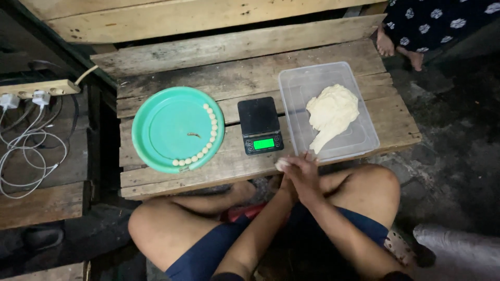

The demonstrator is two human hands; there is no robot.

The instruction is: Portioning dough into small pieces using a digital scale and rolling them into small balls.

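Note:
My two hands are pressed together, palm to palm, at the front edge of a low wooden table [239, 78]. My right hand [304, 177] lies on top and my left hand [286, 183] sits beneath it, mostly hidden. A small pale piece of dough [282, 164] shows between them at the left. Beyond my hands stands a black digital scale [260, 125] with a lit green display. To its right a clear plastic tub [364, 138] holds a large lump of dough [331, 113]. On the left a green round plate [166, 125] carries a curved row of several small dough balls [207, 140].
A power strip [39, 88] with white chargers and tangled cables lies on a wooden bench at the left. Another person's bare feet [401, 49] and patterned dark clothing show at the top right. My crossed bare knees sit below the table. A pale sack lies at the bottom right.

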